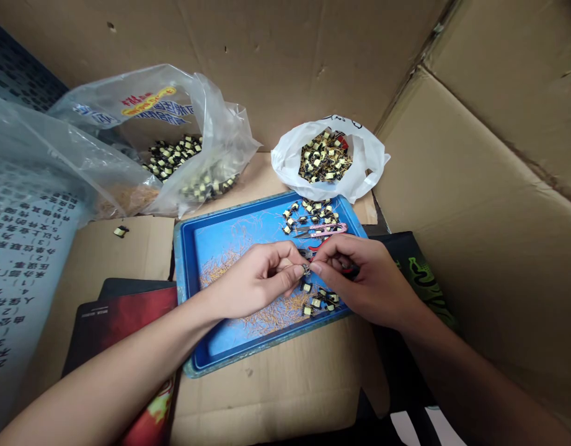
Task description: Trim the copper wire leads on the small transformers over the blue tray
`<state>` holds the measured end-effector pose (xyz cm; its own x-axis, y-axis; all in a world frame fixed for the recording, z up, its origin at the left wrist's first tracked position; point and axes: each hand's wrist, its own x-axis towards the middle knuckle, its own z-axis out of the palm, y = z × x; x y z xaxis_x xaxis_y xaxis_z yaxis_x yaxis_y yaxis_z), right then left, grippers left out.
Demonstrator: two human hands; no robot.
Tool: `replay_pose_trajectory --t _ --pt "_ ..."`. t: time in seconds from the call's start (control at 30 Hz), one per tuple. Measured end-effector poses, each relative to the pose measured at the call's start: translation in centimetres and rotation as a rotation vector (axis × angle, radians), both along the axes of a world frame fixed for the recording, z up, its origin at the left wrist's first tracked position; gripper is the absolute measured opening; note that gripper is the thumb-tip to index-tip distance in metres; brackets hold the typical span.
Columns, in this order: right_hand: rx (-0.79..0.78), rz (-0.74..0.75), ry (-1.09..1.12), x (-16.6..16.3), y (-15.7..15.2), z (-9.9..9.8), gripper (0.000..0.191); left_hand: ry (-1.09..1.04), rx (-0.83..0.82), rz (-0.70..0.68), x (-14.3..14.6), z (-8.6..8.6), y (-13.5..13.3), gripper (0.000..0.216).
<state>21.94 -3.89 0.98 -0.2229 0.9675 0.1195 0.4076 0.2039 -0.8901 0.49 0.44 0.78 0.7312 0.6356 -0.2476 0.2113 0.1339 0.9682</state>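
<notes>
Over the blue tray (188,322), my left hand (257,282) pinches a small coil component (306,270) with metal pins between thumb and fingers. My right hand (364,272) meets it from the other side, its thumb and forefinger pinched at the component's edge; a thin wire seems to be between them, but it is too small to be sure. Black-and-yellow coils (318,302) lie just below the hands, and more coils (313,214) are at the tray's far right. Pink-handled snips (329,230) rest there. Red-handled pliers (314,249) are partly hidden behind my right hand.
Copper-coloured wire clippings (271,317) litter the tray. Behind it stand a clear plastic bag (220,124) and a white bag (285,162), both holding many coils. One loose coil (121,231) lies on cardboard at left. Cardboard walls (266,56) enclose the back and right.
</notes>
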Motion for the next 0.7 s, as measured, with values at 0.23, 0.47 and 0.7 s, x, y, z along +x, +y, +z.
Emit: replay_pose_trajectory --t 0.23,0.47,0.7 --pt "0.174 0.035 -0.138 -1.1 -0.7 -0.8 0.018 0.034 0.004 0.020 0.1 -0.1 0.1 0.033" --pt "0.255 0.071 -0.209 -0.2 -0.4 -0.3 0.014 -0.022 -0.049 0.058 0.0 0.1 0.3 0.033" --pt "0.222 0.067 -0.178 -0.1 -0.3 0.0 0.012 -0.093 -0.053 0.090 0.0 -0.2 0.4 0.026"
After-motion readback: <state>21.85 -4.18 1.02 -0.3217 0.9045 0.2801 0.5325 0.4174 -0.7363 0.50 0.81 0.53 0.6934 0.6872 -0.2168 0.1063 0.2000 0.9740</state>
